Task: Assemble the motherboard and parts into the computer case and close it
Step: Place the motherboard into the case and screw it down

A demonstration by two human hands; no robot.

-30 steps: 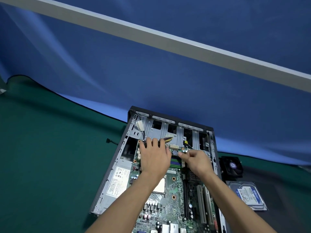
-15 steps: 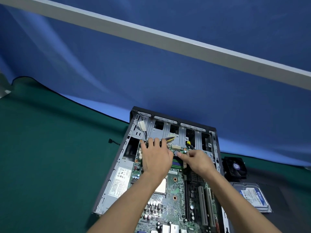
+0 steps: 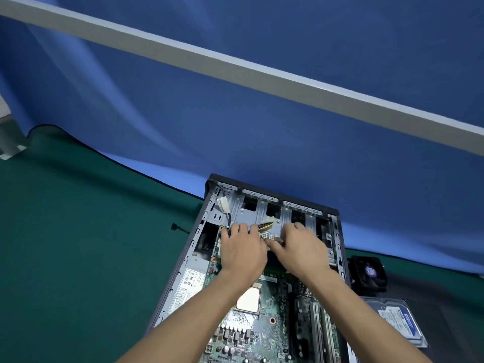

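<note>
Motherboard lies inside the open computer case on the counter; both hands, left hand and right hand, press flat, fingers spread, along its far edge. Even pressure should seat it squarely.

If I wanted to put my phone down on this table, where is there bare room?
The green mat left of the computer case is bare apart from a small black connector near the case. Right of the case it is crowded: a fan and a hard drive lie there.
</note>
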